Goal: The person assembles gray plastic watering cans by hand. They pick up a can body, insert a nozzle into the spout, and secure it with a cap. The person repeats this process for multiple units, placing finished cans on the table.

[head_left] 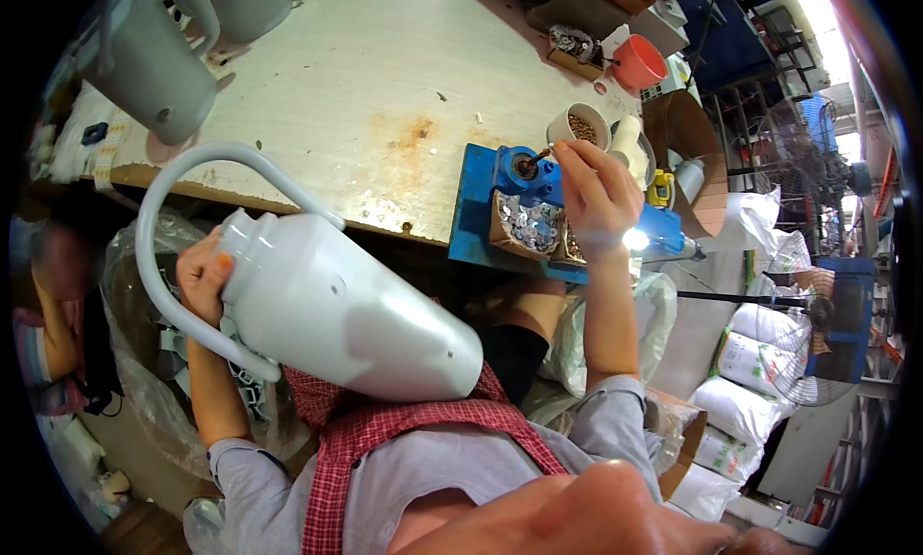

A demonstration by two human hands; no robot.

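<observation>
head view: left hand (202, 278) gripping grey jug (356, 305) by its narrow end; right hand (604, 201) extended forward, fingers (579, 168) bent beside metal rod (540, 157); cannot tell whether grip closed.

Passage is left over the tabletop (336, 103) between the upper-left grey jug (159, 84) and blue machine (548, 186); the machine's near side is obstructed by a parts box (522, 249), its far side by a cup (559, 130).

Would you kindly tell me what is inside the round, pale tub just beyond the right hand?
The tub holds many small brownish pieces. They cover its bottom, so whatever lies beneath them cannot be seen.
</observation>
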